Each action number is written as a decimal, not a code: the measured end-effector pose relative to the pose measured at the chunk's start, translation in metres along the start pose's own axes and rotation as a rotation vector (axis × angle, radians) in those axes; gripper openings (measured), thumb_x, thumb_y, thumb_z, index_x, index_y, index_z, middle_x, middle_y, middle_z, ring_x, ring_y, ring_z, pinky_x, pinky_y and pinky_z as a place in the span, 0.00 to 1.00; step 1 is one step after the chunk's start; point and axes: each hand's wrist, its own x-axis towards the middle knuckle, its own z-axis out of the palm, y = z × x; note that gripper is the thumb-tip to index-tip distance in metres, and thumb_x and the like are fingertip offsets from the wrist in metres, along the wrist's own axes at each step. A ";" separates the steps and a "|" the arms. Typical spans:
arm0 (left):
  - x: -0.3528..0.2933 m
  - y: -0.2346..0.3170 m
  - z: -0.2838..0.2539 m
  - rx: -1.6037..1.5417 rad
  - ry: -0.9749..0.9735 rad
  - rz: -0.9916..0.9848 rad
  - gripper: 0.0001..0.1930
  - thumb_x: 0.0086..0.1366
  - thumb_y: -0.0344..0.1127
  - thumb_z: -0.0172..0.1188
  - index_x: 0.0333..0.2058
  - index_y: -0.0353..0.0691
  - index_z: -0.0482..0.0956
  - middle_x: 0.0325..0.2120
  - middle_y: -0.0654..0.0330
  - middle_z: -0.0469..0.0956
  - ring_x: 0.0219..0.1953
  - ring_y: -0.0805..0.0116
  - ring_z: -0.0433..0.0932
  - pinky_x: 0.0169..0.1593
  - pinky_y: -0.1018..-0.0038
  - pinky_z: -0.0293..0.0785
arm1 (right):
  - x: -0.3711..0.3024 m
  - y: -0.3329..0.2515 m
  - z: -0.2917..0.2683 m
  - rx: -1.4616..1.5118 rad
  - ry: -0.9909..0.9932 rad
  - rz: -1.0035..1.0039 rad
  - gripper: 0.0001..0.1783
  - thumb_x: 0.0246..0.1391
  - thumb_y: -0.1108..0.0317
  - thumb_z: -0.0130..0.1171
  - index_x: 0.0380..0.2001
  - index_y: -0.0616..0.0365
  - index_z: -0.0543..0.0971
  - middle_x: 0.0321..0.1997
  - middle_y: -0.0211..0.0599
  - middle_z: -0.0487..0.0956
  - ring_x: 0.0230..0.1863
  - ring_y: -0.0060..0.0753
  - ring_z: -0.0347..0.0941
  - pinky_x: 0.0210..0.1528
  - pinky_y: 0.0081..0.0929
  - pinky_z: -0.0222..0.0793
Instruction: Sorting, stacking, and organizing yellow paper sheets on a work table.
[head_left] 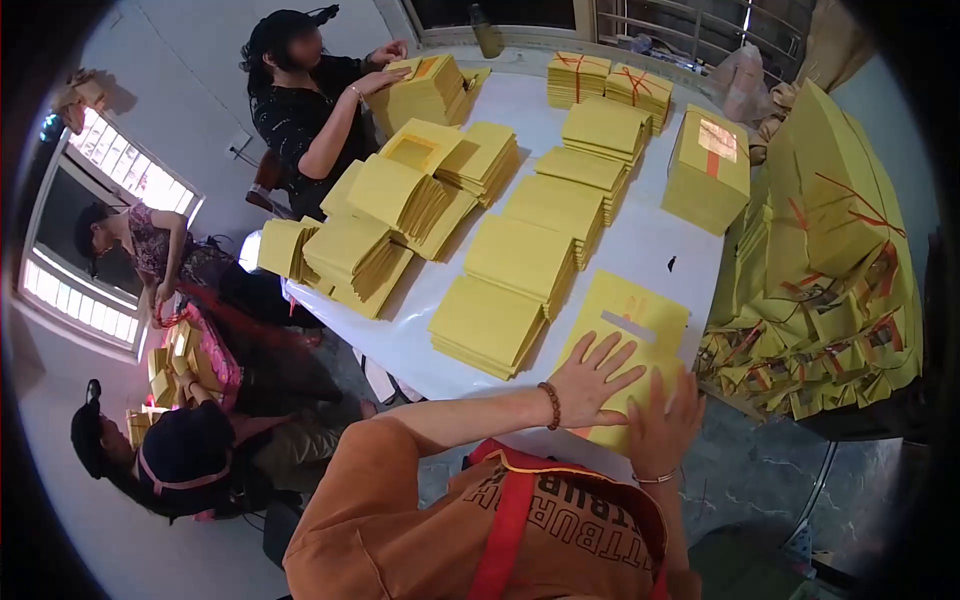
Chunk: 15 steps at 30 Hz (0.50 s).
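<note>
A yellow envelope with a pale strip across it lies flat at the near edge of the white table. My left hand, a brown bead bracelet on its wrist, rests palm down on the envelope's near part with fingers spread. My right hand, wearing a thin bracelet, lies flat on the envelope's near right corner, just beside the left hand. Neither hand grips anything. A stack of the same yellow envelopes sits just left of my hands.
Several more envelope stacks cover the table; bundles tied with red string stand at its far end. A heap of tied bundles rises on the right. A person in black handles a far stack. Other people sit low at left.
</note>
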 end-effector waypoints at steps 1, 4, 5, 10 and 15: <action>0.000 0.001 0.000 -0.003 -0.006 -0.003 0.39 0.55 0.66 0.44 0.60 0.50 0.56 0.61 0.48 0.50 0.63 0.47 0.45 0.61 0.48 0.38 | -0.005 -0.002 0.001 0.003 -0.006 0.002 0.27 0.52 0.59 0.50 0.56 0.52 0.64 0.62 0.40 0.58 0.63 0.47 0.52 0.60 0.56 0.42; 0.000 -0.001 -0.001 0.002 -0.024 0.012 0.39 0.55 0.64 0.46 0.60 0.47 0.54 0.60 0.48 0.50 0.64 0.47 0.44 0.61 0.48 0.38 | -0.016 -0.003 0.006 0.085 -0.349 -0.082 0.28 0.54 0.54 0.45 0.57 0.52 0.62 0.66 0.41 0.52 0.67 0.48 0.44 0.62 0.58 0.32; -0.002 0.000 -0.002 -0.036 -0.007 0.021 0.40 0.54 0.64 0.47 0.60 0.44 0.53 0.60 0.47 0.51 0.63 0.47 0.45 0.61 0.49 0.38 | -0.021 -0.001 0.010 0.163 -0.363 -0.032 0.28 0.55 0.54 0.44 0.58 0.52 0.62 0.66 0.41 0.51 0.67 0.48 0.42 0.62 0.58 0.30; 0.007 -0.030 0.025 -0.470 0.012 -0.068 0.44 0.53 0.58 0.54 0.60 0.36 0.50 0.58 0.46 0.53 0.61 0.48 0.50 0.61 0.56 0.44 | -0.024 0.003 0.026 0.101 -0.419 0.008 0.27 0.54 0.54 0.43 0.57 0.49 0.63 0.66 0.43 0.52 0.67 0.48 0.43 0.61 0.64 0.31; -0.005 -0.044 -0.028 -0.526 0.042 0.037 0.35 0.60 0.55 0.47 0.61 0.44 0.50 0.60 0.49 0.51 0.62 0.51 0.49 0.62 0.56 0.43 | -0.016 -0.001 0.026 0.113 -0.306 -0.043 0.27 0.56 0.53 0.42 0.59 0.43 0.61 0.66 0.38 0.53 0.67 0.42 0.45 0.58 0.65 0.40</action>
